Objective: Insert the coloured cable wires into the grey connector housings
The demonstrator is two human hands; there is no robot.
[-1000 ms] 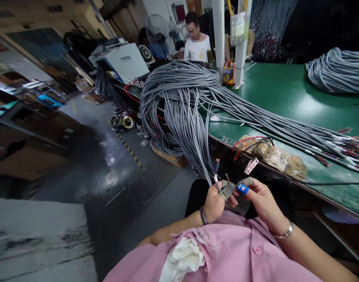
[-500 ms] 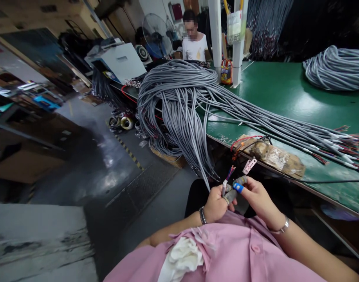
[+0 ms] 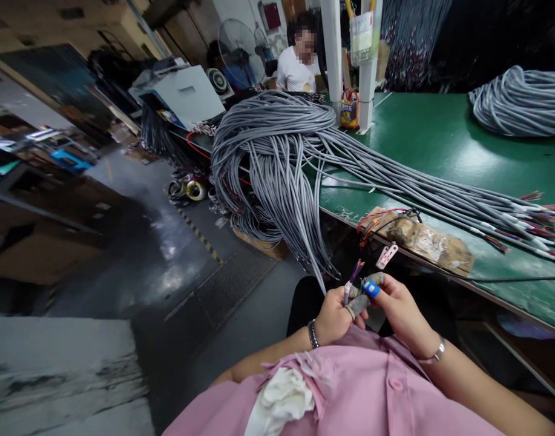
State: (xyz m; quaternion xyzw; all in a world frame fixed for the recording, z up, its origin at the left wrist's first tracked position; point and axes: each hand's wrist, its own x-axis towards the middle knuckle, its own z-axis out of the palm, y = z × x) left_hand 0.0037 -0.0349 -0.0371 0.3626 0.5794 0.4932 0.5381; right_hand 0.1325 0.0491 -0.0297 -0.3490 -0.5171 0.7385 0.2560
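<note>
My left hand (image 3: 335, 318) is closed around the end of a grey cable (image 3: 319, 277), close to my lap. White wrap (image 3: 347, 293) covers the cable's tip, and thin coloured wires (image 3: 357, 268) fan out above it. Grey covers sit on the fingers. My right hand (image 3: 402, 309) meets the left from the other side, thumb and forefinger pinched together on what looks like a thin wire of this cable, mostly hidden by the fingers. Blue tape (image 3: 371, 289) wraps the right thumb.
A big heap of grey cables (image 3: 277, 133) hangs over the edge of the green table (image 3: 417, 151), bare ends lying at right. A taped cardboard piece (image 3: 425, 242) and a pink clip-like piece (image 3: 387, 256) are at the edge. Another person (image 3: 298, 66) sits behind.
My right hand has shifted very slightly to the right, still pinching. The left hand keeps the cable end in place. The person behind has leaned to the right.
</note>
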